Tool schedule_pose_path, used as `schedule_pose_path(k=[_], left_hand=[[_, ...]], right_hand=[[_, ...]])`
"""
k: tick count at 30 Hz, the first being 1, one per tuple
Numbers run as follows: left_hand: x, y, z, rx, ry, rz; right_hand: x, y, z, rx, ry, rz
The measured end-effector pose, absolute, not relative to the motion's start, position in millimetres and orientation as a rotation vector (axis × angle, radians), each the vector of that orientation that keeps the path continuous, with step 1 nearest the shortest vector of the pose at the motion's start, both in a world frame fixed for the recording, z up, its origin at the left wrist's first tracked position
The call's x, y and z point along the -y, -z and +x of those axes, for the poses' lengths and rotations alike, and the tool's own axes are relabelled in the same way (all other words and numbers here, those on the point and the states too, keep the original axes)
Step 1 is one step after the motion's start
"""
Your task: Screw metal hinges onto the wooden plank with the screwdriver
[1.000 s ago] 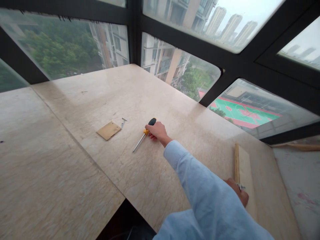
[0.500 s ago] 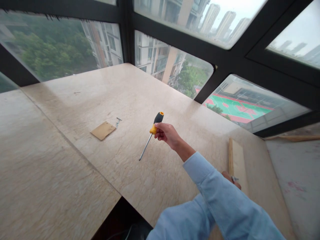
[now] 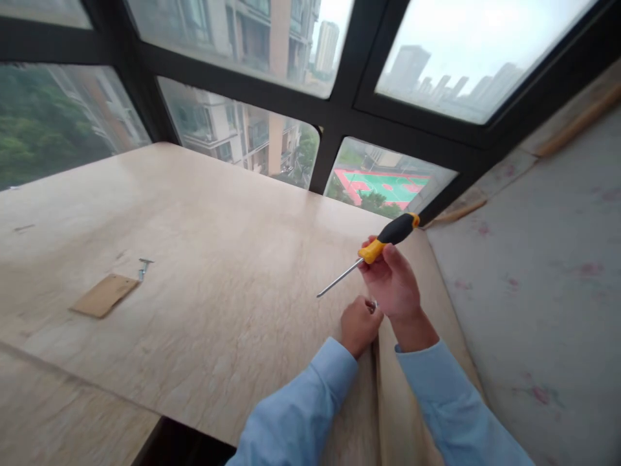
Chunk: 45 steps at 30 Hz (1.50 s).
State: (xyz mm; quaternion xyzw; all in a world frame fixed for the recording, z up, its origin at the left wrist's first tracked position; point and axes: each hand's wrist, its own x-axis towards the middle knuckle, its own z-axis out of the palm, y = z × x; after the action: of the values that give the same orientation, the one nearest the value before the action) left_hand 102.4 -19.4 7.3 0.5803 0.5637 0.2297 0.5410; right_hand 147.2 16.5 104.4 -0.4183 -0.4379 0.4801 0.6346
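Note:
My right hand (image 3: 392,278) is closed around a screwdriver (image 3: 395,230) with a black and yellow handle, its bare metal shaft slanting down to the left. Just below and left of it, my left hand (image 3: 359,325) has its fingers pinched on a small metal screw (image 3: 373,304), mostly hidden by the fingers. Both hands are over a pale wooden board (image 3: 400,395), which lies along the right side of the stone-patterned surface. The screwdriver tip is in the air, apart from the screw.
A brown piece of card (image 3: 105,296) lies at the left, with several small screws (image 3: 143,267) by its corner. Dark window frames (image 3: 233,81) bound the back of the surface (image 3: 218,310). A flower-patterned wall (image 3: 543,310) rises on the right.
My view has swung to the right. The right hand has carried the screwdriver across to the board, beside my left hand, and the handle now tilts further right.

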Motion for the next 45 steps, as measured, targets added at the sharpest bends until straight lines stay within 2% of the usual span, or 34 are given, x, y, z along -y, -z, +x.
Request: schedule_pose_path(k=[5,9,16,30,45], left_hand=[[16.4,1.0,106.8,-1.351,-0.59,1.421],[14.3,8.0,107.0,-1.322,-0.609,1.388],[13.4,13.6,107.4,-1.292,-0.601,1.273],[13.1,7.4,107.3,-1.244,-0.573,1.164],[12.3,13.5,107.1,-1.242,-0.577,1.202]], right_hand=[[20.5,-97.1,226.7,1.029,-0.682,-1.044],[40.2,-88.3,251.2,0.971,-0.571,-1.043],[41.7,-78.3,251.6,0.912,-0.654,-1.011],[22.8,-70.0,269.2,1.132,-0.904,-0.95],[21.4,-59.5,271.8,1.178,-0.92,-0.937]])
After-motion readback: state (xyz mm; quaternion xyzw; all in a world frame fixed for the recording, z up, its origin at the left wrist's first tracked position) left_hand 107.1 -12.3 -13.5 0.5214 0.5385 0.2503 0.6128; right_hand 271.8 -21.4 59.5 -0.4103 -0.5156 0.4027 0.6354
